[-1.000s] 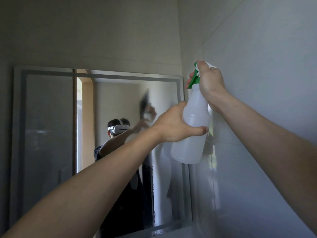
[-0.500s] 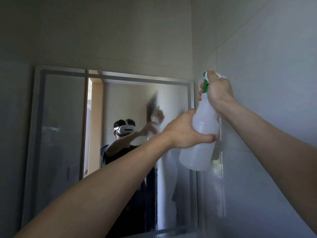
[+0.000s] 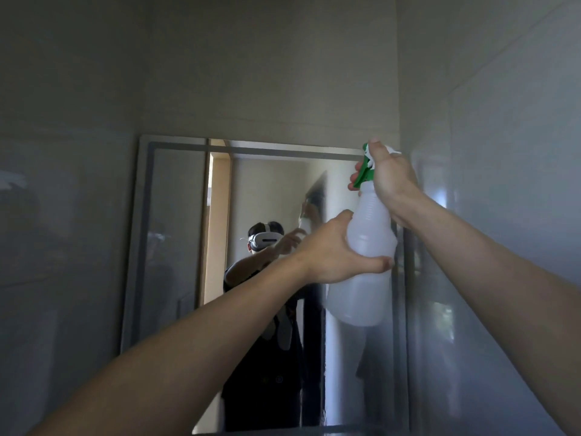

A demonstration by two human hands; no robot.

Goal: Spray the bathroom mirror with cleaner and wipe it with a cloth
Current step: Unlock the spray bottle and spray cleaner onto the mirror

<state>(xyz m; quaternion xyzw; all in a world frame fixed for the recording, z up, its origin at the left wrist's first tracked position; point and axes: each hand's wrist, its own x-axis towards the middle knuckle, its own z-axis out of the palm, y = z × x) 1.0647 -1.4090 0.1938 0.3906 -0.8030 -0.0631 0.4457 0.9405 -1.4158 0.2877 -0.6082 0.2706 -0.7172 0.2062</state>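
A translucent white spray bottle (image 3: 364, 297) with a green and white trigger head (image 3: 366, 166) is held up in front of the right side of the framed bathroom mirror (image 3: 176, 247). My left hand (image 3: 336, 253) wraps around the bottle's body. My right hand (image 3: 390, 180) grips the neck and trigger head, thumb on top. The nozzle points left toward the glass. No cloth is in view. The mirror reflects a person with raised arms.
A glossy tiled wall (image 3: 503, 215) runs close along the right, next to the bottle and my right arm. A plain wall (image 3: 251, 73) rises above the mirror, and glossy tiles (image 3: 63, 247) lie to its left.
The view has swung left, so mirror, bottle and hands sit further right in the frame. Both hands keep the same hold on the bottle.
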